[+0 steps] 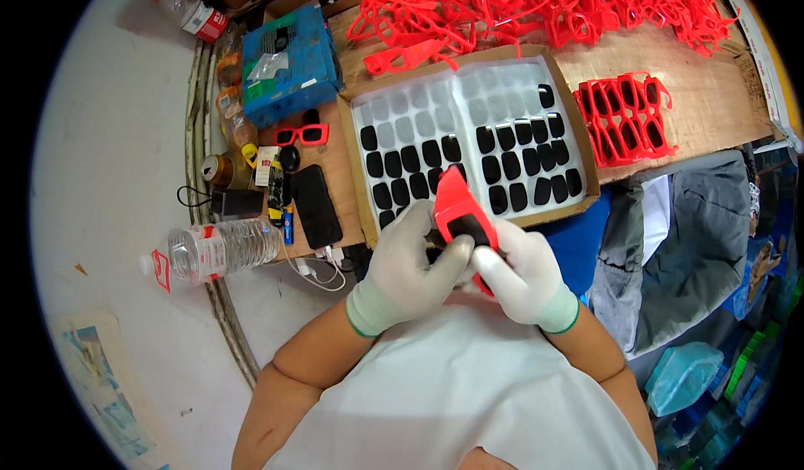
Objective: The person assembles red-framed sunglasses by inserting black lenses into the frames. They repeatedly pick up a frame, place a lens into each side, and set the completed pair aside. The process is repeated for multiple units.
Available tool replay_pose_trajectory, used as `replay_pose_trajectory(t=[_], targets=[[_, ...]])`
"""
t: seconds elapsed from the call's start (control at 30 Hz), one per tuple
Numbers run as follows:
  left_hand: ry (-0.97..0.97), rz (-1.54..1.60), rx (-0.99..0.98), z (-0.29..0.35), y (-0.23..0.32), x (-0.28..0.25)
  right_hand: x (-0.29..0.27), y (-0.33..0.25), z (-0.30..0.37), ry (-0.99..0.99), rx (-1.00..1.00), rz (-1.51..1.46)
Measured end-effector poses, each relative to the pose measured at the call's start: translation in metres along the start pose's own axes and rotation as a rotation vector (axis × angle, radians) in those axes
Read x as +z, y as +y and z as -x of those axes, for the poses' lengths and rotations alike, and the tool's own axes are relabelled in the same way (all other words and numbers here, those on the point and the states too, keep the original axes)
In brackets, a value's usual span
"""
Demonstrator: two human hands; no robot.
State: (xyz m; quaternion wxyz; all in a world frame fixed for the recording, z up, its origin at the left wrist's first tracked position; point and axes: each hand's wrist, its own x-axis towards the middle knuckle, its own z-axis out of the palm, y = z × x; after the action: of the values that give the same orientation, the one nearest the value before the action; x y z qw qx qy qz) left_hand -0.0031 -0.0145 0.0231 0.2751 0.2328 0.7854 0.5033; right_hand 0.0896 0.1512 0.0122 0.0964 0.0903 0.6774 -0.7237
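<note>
Both my hands wear white gloves with green cuffs and meet in front of my chest. Between them is a red sunglasses frame (453, 195), tilted, with a dark lens (469, 228) in its near opening. My left hand (405, 261) is closed on the frame's left side, its thumb near the lens. On the other side my right hand (526, 276) grips the frame, thumb pressed close to the lens. Just beyond lies a shallow cardboard box (358, 187) with a white moulded tray (460, 118), where dark lenses (512, 166) sit in many pockets. My hands hide its near-left corner.
Red frames (536, 5) are heaped at the back; assembled red sunglasses (624, 118) lie in rows at right. Leftward are a blue box (289, 66), a phone (316, 205), another red pair (302, 135) and a plastic bottle (239, 246) over the table edge. Grey fabric (691, 244) hangs at right.
</note>
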Motion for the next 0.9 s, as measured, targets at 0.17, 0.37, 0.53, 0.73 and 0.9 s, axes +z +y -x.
replay_pose_trajectory(t=[0.17,0.37,0.53,0.73,0.9], targets=[[-0.132,0.091,0.210,-0.026,-0.002,-0.012,-0.031,0.029,0.000,-0.419,-0.137,-0.176],[-0.128,-0.048,0.275,-0.088,0.013,-0.006,-0.070,0.030,-0.004,-0.179,-0.107,-0.189],[0.069,-0.418,0.095,-0.173,-0.002,-0.035,-0.174,0.012,-0.005,0.561,-0.364,0.586],[0.016,-1.029,-0.181,-0.276,-0.096,-0.101,-0.408,0.045,-0.032,0.931,0.493,1.119],[0.117,-0.816,-0.071,-0.264,-0.130,-0.107,-0.405,0.068,-0.048,0.775,0.391,0.824]])
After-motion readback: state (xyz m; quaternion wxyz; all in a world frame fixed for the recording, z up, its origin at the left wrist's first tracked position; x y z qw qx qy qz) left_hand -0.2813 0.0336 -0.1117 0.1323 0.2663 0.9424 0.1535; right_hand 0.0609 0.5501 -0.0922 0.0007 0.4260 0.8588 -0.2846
